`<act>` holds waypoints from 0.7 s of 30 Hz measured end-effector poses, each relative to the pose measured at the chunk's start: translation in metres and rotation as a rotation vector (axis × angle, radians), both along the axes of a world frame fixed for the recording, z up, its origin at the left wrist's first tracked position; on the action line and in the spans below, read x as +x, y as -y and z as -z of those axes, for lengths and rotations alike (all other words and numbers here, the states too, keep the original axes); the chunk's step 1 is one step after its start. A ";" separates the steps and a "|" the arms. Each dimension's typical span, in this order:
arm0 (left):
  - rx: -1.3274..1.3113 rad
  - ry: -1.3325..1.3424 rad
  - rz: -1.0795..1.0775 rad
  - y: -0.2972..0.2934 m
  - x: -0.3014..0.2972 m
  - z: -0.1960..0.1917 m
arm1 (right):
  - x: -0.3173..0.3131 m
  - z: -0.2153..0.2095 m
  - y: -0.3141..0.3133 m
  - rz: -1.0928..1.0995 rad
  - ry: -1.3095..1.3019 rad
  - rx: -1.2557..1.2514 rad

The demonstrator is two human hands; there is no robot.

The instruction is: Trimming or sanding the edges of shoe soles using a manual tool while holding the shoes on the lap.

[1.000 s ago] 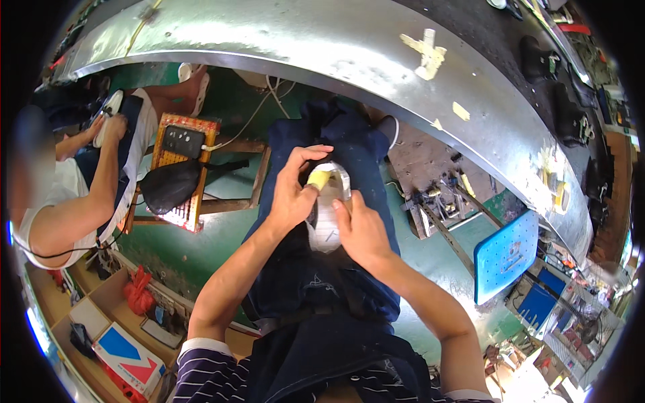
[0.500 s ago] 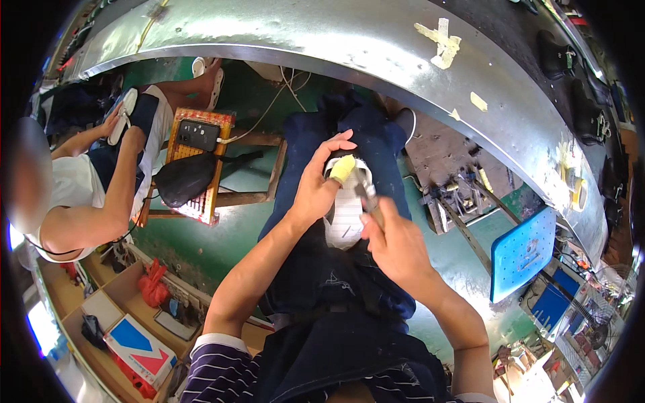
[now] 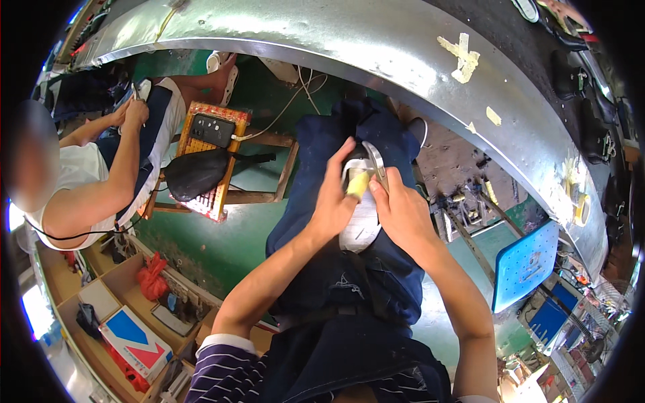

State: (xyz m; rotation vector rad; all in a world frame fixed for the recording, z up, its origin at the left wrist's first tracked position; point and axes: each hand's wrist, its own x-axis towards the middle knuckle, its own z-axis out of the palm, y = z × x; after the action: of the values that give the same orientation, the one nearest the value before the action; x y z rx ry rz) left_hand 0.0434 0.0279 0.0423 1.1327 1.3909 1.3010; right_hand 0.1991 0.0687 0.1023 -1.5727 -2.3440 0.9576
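Well left of the hands a co-worker (image 3: pixel 91 171) sits past a stool (image 3: pixel 195 146) w/ a black bag (image 3: pixel 195 176) on it; next comes the left hand (image 3: pixel 334 205), gripping the left side of a pale-bottomed shoe (image 3: pixel 360 232) on the lap, yellow-wrapped thumb on top. Just right of that thumb, the right hand (image 3: pixel 407 218) is wrapped round a curved metal tool (image 3: pixel 377 160) (pincers, prob) at the shoe's far end, so imo the step is working that edge. Next move calls for a steady left hold & a firm bite b4 pulling, tho can't see the tip's contact.
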 end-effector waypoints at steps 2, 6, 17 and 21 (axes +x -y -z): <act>-0.173 -0.001 -0.139 0.021 -0.001 -0.006 | 0.014 -0.014 -0.006 -0.046 -0.049 -0.148; -0.094 -0.336 0.018 0.027 -0.031 -0.023 | 0.039 -0.041 -0.001 -0.330 0.048 -0.007; -0.143 -0.483 0.146 0.014 -0.013 -0.051 | 0.027 -0.055 0.039 -0.700 0.401 0.093; -0.064 -0.123 0.192 0.028 -0.027 -0.027 | 0.031 -0.053 0.041 -0.638 0.383 0.144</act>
State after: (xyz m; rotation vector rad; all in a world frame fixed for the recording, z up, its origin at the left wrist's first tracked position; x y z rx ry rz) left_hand 0.0168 -0.0002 0.0694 1.2870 1.3650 1.0594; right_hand 0.2304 0.0274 0.1555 -1.0278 -3.2005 0.5831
